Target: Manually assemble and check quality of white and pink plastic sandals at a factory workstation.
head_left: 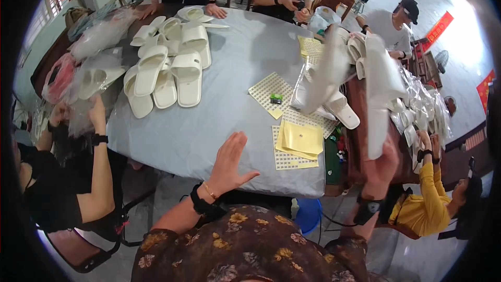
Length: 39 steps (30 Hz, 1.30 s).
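My left hand [229, 159] hovers over the near edge of the covered table, fingers stretched out and thumb apart, with nothing in it. At the right, my right hand [382, 166] grips the near end of a white slipper [378, 99], both smeared by motion. Another blurred white slipper shape [330, 73] is to its left; whether my hand holds it too, I cannot tell. Yellow sticker sheets [300, 138] lie between my hands, with a small green item [276, 98] on one farther sheet. A white slipper [342, 110] rests beside the sheets.
White slippers [167, 73] are piled on the grey table cover [229, 73] at left. Clear plastic bags [102, 34] lie farther left, and bagged slippers [420, 104] at right. Several people sit or stand around. A blue bucket [309, 215] is below the near edge.
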### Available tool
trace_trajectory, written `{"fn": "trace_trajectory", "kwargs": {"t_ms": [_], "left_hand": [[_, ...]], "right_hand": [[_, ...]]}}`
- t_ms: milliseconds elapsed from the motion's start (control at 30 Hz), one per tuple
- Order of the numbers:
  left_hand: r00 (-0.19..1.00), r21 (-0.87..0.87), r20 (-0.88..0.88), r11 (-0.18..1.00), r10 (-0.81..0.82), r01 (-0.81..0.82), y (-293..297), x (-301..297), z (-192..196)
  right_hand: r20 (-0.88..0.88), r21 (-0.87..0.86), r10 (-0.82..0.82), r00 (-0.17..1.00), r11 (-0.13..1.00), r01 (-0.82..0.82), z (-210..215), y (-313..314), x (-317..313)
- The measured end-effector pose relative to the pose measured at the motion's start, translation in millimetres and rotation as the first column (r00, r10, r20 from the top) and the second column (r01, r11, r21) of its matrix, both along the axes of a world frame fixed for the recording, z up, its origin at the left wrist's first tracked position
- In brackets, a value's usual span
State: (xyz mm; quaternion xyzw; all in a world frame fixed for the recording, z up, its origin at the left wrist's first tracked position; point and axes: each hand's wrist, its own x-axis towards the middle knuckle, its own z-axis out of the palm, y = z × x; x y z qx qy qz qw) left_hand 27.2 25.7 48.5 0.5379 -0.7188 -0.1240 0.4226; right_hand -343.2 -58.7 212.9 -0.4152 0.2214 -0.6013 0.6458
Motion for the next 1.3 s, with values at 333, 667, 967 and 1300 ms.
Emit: {"fn": "trace_trajectory", "kwargs": {"t_ms": [333, 667, 967, 1300], "left_hand": [[0.827, 0.028, -0.551, 0.993, 0.112, -0.115, -4, 32, -17], [0.085, 0.232, -0.973, 0.900, 0.215, 0.368, -19, 51, -35], [0.232, 0.337, -0.938, 0.831, 0.257, 0.443, -5, 17, -30], [0.346, 0.453, -0.802, 0.873, 0.487, -0.181, 19, 63, -71]], "right_hand": [[-0.016, 0.369, 0.332, 0.943, 0.879, -0.303, -79, 24, 139], [-0.481, 0.107, 0.088, 0.872, 0.993, -0.041, -95, 40, 148], [-0.757, -0.141, -0.077, 0.649, 0.989, -0.047, -139, 51, 158], [-0.794, -0.507, -0.406, 0.452, 0.853, -0.126, -152, 35, 185]]}}
